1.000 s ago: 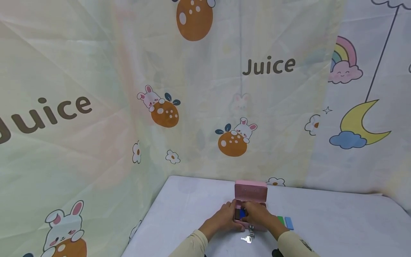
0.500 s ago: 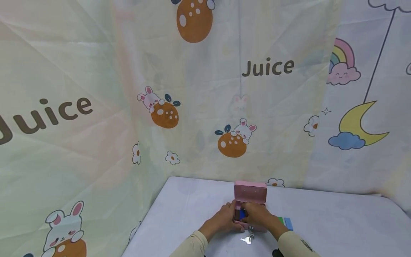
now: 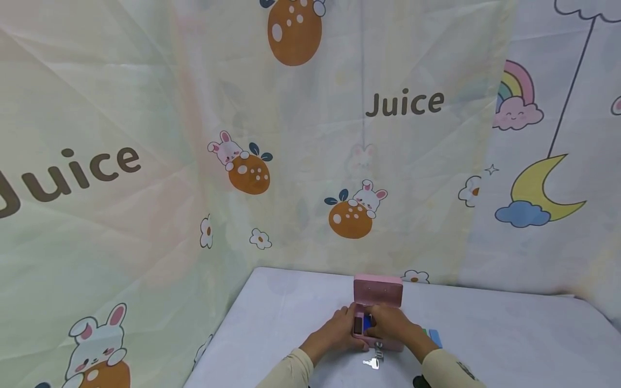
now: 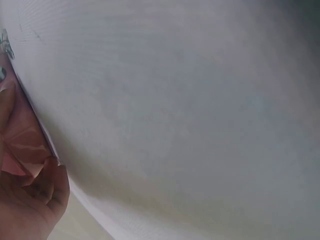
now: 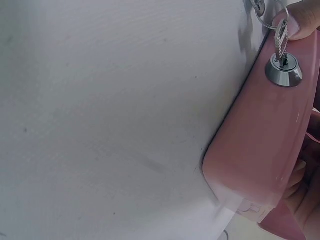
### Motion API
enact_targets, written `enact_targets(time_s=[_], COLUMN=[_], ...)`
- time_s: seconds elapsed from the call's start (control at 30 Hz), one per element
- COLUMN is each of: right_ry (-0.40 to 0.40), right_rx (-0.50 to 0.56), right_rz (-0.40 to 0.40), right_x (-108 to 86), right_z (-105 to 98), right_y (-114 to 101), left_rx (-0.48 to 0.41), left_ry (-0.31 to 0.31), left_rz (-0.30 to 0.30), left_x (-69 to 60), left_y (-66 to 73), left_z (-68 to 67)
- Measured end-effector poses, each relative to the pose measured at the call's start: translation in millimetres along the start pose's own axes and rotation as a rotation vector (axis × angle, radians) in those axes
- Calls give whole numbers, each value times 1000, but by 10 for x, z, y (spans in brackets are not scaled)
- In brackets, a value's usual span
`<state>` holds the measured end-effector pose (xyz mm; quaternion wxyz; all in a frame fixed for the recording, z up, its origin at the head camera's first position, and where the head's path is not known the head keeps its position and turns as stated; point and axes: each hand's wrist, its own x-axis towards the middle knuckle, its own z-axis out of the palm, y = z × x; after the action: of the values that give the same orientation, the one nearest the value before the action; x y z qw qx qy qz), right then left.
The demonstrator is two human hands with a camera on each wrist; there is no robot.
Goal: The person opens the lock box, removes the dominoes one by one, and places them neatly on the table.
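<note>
A pink metal cash box stands on the table with its lid raised. My left hand grips the box's left side, thumb at the front and fingers behind. My right hand reaches down into the box, its thumb and forefinger around a blue piece; the fingertips are partly hidden. Left of it, a dark brown piece lies in the box. A key sits in the front lock, and a second key hangs from its ring.
Right of the box, a light-blue strip and a green strip lie partly behind the right forearm. The white table meets printed cloth walls at its back and left.
Both hands keep their places at the box. A narrow gap shows between the blue and the dark piece. The right forearm covers more of the green strip.
</note>
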<state>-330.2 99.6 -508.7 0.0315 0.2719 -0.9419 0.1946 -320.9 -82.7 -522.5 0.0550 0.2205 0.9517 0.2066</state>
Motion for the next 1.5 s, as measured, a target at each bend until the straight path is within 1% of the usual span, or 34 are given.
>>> enact_targets(time_s=[0.3, 0.47, 0.7, 0.93, 1.2, 1.33, 1.5], right_ry=[-8, -8, -9, -40, -42, -52, -54], right_rx=[0, 4, 39, 69, 71, 44, 41], right_rz=[31, 26, 16, 75, 116, 126, 121], right_x=[4, 0, -14, -15, -35, -49, -68], right_z=[-20, -50, -107, -123, -146, -164, -176], right_y=[-18, -13, -6, -5, 3, 10, 39], left_rx=[-3, 4, 21, 14, 10, 8, 18], left_ry=[-3, -7, -8, -8, -9, -8, -2], left_rz=[2, -4, -8, -7, -17, -15, -5], left_x=[20, 29, 45, 46, 38, 37, 38], left_y=[5, 8, -16, -12, 1, 1, -1], left_z=[-3, -4, 20, 19, 8, 16, 21])
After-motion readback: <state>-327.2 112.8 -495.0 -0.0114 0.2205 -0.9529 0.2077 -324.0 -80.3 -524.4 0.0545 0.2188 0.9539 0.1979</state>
